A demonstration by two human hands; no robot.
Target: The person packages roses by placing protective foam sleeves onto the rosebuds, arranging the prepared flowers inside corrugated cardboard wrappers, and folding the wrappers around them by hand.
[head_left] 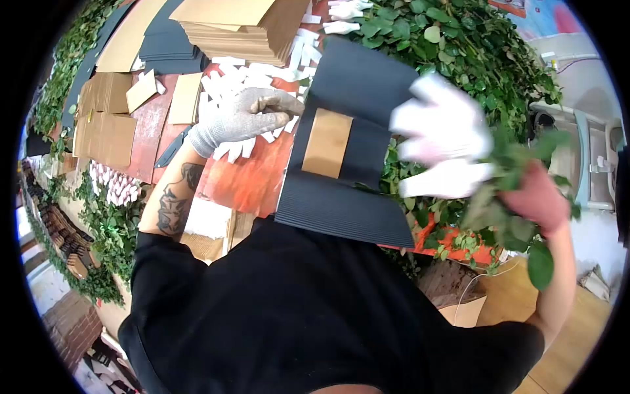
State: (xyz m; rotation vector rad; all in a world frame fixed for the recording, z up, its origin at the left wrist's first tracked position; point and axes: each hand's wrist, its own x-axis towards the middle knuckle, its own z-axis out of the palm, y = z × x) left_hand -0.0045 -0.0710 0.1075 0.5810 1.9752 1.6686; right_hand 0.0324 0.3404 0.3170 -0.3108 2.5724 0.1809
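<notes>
My left hand (pixel 252 113), in a pale grey glove, hangs over scattered white sleeves (pixel 230 85) on the red tabletop. Its fingers stretch right, thumb apart, close to the left edge of a black corrugated sheet (pixel 357 72); I cannot tell if they touch it. A brown cardboard piece (pixel 327 143) lies on the middle of that sheet. On the right, my right hand (pixel 538 200), in a dusty red glove, is closed around leafy flower stems (pixel 505 177). White-covered flower heads (pixel 446 125) at their upper end are smeared by motion.
Behind the sheet stands a stack of brown cardboard (pixel 230 29), beside black sheets (pixel 167 43). A cardboard box (pixel 105 121) and a dark-handled knife (pixel 172 148) are at left. Heaped leafy stems (pixel 472 46) fill the back right. Pink-white wrapped heads (pixel 113 184) lie at lower left.
</notes>
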